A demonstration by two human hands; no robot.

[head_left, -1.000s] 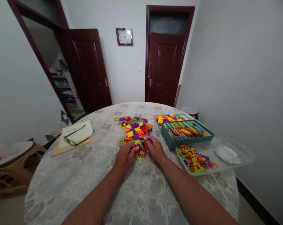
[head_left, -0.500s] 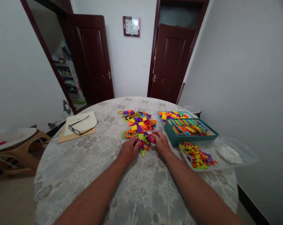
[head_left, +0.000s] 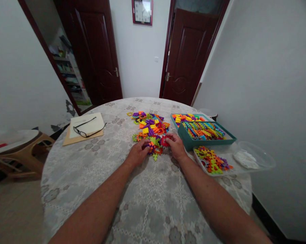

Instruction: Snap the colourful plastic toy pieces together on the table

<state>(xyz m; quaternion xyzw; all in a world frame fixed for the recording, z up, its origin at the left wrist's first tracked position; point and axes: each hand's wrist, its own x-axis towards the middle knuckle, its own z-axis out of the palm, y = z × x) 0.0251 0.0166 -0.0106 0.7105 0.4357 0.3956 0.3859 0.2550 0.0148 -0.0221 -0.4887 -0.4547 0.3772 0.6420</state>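
Both hands are over colourful plastic gear-shaped pieces at the middle of the table. My left hand point(head_left: 138, 153) has its thumb and fingers closed on a purple-and-orange gear piece point(head_left: 151, 147) at the near left of the group. From the other side, my right hand point(head_left: 176, 145) pinches a red gear piece point(head_left: 164, 141) between thumb and fingers. Between the hands lies a lime-green gear piece point(head_left: 154, 141), and another green piece point(head_left: 155, 157) points toward me. How these pieces join is too small to make out.
Behind the hands lie purple, yellow and orange tube pieces point(head_left: 150, 128) with more gears. A green box point(head_left: 191, 144) of colourful sticks, a tray of gears point(head_left: 211, 161) and a clear lid point(head_left: 264, 159) stand right. Glasses point(head_left: 83, 133) rest on papers point(head_left: 97, 120) at left.
The view has tilted downward, so everything appears higher. The red piece in my right hand now shows a different face. My left hand stays at the purple-and-orange piece.
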